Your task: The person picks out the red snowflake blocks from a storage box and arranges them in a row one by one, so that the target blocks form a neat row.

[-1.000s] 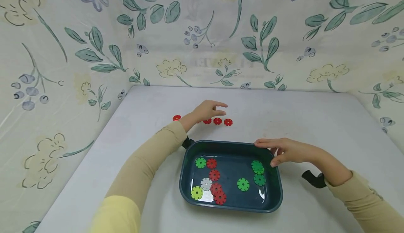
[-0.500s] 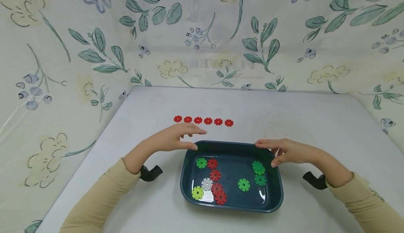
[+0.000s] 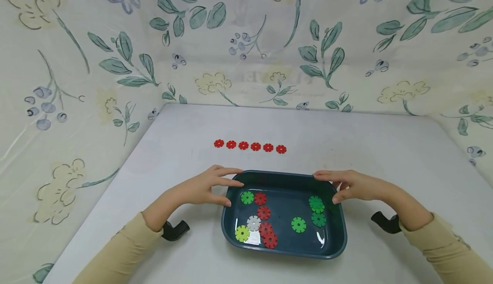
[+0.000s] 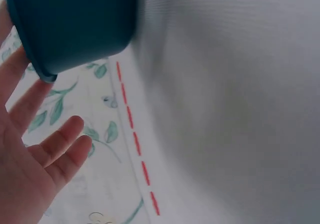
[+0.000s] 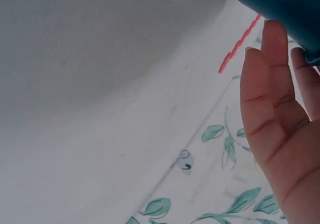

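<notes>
A dark blue-green rectangular tray (image 3: 285,256) sits on the table with several notched plastic discs lying in it: red discs (image 3: 263,212), green discs (image 3: 298,224), a white disc (image 3: 253,223) and a yellow-green disc (image 3: 242,233). My left hand (image 3: 202,187) touches the tray's back left corner, its fingers spread and fairly straight over the rim. At the back right corner my right hand (image 3: 356,184) rests on the rim with extended fingers, the thumb near the right side. Both wrist views show the tray's outer wall (image 4: 80,23) beside the fingers.
Behind the tray, several red notched discs (image 3: 256,146) lie in a straight row on the white table (image 3: 385,147). A flower-patterned sheet (image 3: 246,40) hangs along the back and sides. A black strap piece (image 3: 175,230) sticks out by each wrist.
My left hand has drawn back from above the row of red discs to the tray's back left corner, uncovering the row. The right hand has stayed at its corner.
</notes>
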The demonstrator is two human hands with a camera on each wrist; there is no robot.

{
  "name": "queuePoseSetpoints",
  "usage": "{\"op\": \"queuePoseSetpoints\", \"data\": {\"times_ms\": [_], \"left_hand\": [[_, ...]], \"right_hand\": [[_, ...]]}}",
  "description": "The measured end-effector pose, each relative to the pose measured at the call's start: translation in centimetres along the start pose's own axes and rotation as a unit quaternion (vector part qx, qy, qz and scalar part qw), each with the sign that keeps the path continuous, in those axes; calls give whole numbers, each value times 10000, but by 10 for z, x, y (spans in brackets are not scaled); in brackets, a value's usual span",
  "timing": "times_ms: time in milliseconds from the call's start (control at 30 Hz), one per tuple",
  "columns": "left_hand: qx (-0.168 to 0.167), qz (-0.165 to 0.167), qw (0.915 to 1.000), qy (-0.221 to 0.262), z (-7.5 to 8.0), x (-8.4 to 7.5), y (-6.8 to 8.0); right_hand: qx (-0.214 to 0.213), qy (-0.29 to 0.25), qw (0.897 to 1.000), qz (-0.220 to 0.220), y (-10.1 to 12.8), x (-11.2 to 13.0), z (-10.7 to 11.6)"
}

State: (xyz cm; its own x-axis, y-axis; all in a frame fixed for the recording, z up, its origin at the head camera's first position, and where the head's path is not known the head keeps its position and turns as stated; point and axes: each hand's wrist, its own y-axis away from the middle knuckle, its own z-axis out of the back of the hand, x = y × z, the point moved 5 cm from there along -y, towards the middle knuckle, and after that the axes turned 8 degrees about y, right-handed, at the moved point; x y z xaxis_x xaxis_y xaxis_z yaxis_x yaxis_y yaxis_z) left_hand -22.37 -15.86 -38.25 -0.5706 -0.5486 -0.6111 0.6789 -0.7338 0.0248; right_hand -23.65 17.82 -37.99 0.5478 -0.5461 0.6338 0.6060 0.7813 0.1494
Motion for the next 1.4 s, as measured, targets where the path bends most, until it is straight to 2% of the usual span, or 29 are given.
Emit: {"op": "queuePoseSetpoints", "data": {"times_ms": [200,400,467,567,733,933,1033,1167,1300,1400], "left_hand": [[143,53,9997,205,-3,6,1],[217,82,9993,277,-3,6,-1],[231,121,9993,267,-3,7,0],[245,215,9988,358,-3,8,0],[295,167,9985,433,-2,9,0],[373,41,9978,550,-4,11,-1],[372,-18,9972,645,-5,11,-1],[353,-95,9967,725,-5,11,-1],[328,-117,9967,739,-5,12,-1],[330,-105,9967,740,-5,11,-1]], "right_hand": [[-163,290,9994,20,0,4,3],[-553,633,9964,140,-7,30,17],[-420,731,9961,271,-14,43,17],[-6,826,9950,569,-29,66,14],[713,1092,9864,1005,-60,99,1],[1685,1514,9644,1364,-95,111,-32],[2311,1776,9455,1452,-109,106,-53],[2986,2082,9134,1824,-118,102,-77],[3225,2439,8935,1954,-120,101,-90],[3278,2695,8848,1925,-119,98,-96]]}}
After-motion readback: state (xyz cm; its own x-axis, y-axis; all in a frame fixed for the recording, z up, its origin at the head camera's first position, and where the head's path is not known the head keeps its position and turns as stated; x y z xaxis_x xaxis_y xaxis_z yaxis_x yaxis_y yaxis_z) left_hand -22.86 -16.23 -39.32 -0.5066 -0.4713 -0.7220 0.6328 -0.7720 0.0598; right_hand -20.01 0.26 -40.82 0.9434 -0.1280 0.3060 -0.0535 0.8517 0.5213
